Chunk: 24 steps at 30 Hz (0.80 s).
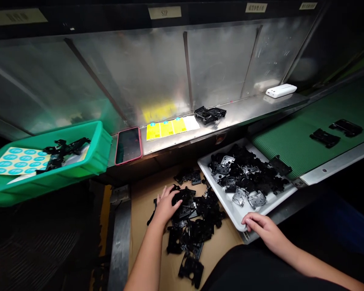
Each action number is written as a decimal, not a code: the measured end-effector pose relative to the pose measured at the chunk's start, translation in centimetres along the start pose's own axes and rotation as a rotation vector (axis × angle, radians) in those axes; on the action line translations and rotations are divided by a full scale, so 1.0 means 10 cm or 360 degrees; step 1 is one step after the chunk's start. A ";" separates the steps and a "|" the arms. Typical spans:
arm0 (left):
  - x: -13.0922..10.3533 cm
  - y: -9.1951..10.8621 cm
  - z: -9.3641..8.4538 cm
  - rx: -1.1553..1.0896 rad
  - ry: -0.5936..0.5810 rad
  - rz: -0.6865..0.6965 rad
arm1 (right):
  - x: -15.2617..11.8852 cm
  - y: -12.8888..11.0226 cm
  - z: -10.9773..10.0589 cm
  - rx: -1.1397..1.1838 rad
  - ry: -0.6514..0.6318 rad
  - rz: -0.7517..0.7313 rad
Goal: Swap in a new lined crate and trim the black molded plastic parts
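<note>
Black parts [203, 228] lay loose on the brown worktop [145, 242], lower centre; more filled the white tray [242, 212], centre right, so the work looked unfinished. The left hand [166, 205] spread over the loose parts, touching them; the right hand [261, 228] curled beside the tray's near corner, its grip unclear.

a green conveyor belt [286, 139] shows a factory.
</note>
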<state>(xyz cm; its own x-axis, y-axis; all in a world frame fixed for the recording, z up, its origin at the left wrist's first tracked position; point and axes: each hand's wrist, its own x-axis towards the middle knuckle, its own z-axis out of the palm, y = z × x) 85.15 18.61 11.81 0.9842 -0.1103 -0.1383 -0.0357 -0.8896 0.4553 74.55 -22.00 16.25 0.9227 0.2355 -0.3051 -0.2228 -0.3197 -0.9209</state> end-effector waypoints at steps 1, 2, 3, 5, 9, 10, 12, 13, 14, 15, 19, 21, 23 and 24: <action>-0.01 0.04 -0.01 -0.0017 0.0055 -0.0023 | 0.01 0.00 0.01 0.0011 -0.0005 -0.0001; 0.02 0.12 0.00 -0.0053 0.0098 -0.0032 | 0.01 -0.01 0.02 0.0018 -0.0010 -0.0002; 0.08 0.24 0.03 -0.0100 0.0123 -0.0029 | 0.02 -0.02 0.03 0.0022 -0.0012 -0.0005; 0.30 0.53 0.15 -0.0195 0.0089 -0.0024 | 0.03 -0.05 0.05 0.0022 -0.0012 -0.0012; 0.81 1.09 0.62 -0.0263 -0.0102 -0.0125 | 0.01 -0.10 0.06 0.0001 -0.0001 -0.0023; 0.90 1.18 0.74 -0.0279 -0.0135 -0.0182 | 0.00 -0.11 0.05 -0.0011 0.0002 -0.0025; 1.00 1.28 0.93 -0.0313 -0.0160 -0.0279 | -0.03 -0.12 0.02 -0.0032 0.0016 -0.0027; 1.01 1.30 0.98 -0.0329 -0.0156 -0.0304 | -0.05 -0.12 0.00 -0.0037 0.0026 -0.0027; 0.99 1.29 1.02 -0.0343 -0.0150 -0.0307 | -0.07 -0.11 -0.03 -0.0037 0.0038 -0.0027; 0.96 1.26 1.02 -0.0356 -0.0147 -0.0290 | -0.08 -0.09 -0.05 -0.0033 0.0050 -0.0026; 0.78 1.03 0.90 -0.0377 -0.0129 -0.0221 | -0.11 -0.02 -0.09 0.0001 0.0088 -0.0019; 0.69 0.91 0.79 -0.0386 -0.0095 -0.0225 | -0.11 0.01 -0.08 0.0029 0.0084 -0.0013; 0.59 0.80 0.67 -0.0389 -0.0039 -0.0215 | -0.10 0.02 -0.06 0.0055 0.0068 -0.0008; 0.54 0.76 0.60 -0.0384 -0.0005 -0.0200 | -0.09 0.02 -0.06 0.0064 0.0059 -0.0006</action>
<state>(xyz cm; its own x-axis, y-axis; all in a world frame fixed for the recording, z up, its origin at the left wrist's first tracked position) 89.17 8.64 9.27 0.9777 -0.0075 -0.2099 0.1295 -0.7651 0.6307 73.83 -22.80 16.51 0.9345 0.2019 -0.2931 -0.2313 -0.2815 -0.9313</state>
